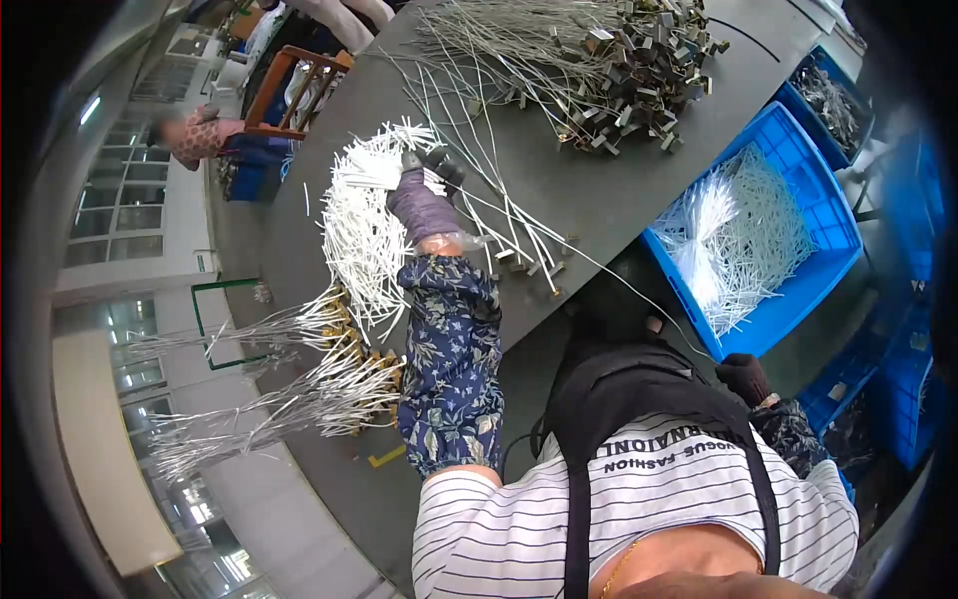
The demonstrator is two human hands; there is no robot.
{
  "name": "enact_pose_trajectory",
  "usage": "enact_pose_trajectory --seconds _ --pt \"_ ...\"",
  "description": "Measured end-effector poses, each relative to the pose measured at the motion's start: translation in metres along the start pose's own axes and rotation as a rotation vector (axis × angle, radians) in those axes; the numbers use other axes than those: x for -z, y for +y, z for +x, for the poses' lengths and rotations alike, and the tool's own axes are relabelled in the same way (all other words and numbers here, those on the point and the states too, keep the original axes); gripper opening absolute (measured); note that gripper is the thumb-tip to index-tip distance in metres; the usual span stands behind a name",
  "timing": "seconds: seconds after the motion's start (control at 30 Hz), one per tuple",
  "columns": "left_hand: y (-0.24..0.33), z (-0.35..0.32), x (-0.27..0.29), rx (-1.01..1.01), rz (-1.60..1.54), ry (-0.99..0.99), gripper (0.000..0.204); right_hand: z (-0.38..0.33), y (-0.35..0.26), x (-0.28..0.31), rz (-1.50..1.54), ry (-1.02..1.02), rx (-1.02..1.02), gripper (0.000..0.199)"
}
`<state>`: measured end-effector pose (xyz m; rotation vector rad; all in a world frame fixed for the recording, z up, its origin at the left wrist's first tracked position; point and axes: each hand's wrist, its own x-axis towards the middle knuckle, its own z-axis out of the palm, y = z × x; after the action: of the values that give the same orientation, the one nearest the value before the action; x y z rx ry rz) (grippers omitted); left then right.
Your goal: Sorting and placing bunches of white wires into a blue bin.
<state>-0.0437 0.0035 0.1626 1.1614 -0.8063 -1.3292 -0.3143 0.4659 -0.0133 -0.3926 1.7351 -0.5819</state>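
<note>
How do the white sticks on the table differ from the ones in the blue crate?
The table's white sticks lie spread across the grey table, with the gloved left hand gripping a bunch. The crate's sticks sit contained in the blue crate, untouched by either hand. Both are thin, white and piled loosely.

Dark gloves, floral sleeves, striped shirt

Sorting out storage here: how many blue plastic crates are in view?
3, maybe more hidden: one crate of white tubes right of the table, one at the top right corner, one low at the right edge.
</note>
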Motion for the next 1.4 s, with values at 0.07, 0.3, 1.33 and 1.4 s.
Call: enact_pose_trajectory --seconds 0.07,0.3,1.33,1.4 --pt "-0.013 -0.003 0.001 0.023 -0.01 -0.061 0.024 -0.001 -0.006 -0.003 0.017 -0.013 -0.001 0.022" --pt "-0.114 -0.114 -0.01 0.385 0.184 -0.712 0.026 0.01 -0.094 -0.041 -0.023 -0.117 0.21 0.03" --pt "-0.066 0.004 0.072 0.226 0.618 -0.248 0.025 0.109 -0.301 -0.106 -0.219 0.284 0.761 0.063" --pt "-0.07 -0.02 0.058 0.307 0.43 -0.144 0.023 0.14 -0.319 -0.095 -0.415 0.431 0.94 0.054"
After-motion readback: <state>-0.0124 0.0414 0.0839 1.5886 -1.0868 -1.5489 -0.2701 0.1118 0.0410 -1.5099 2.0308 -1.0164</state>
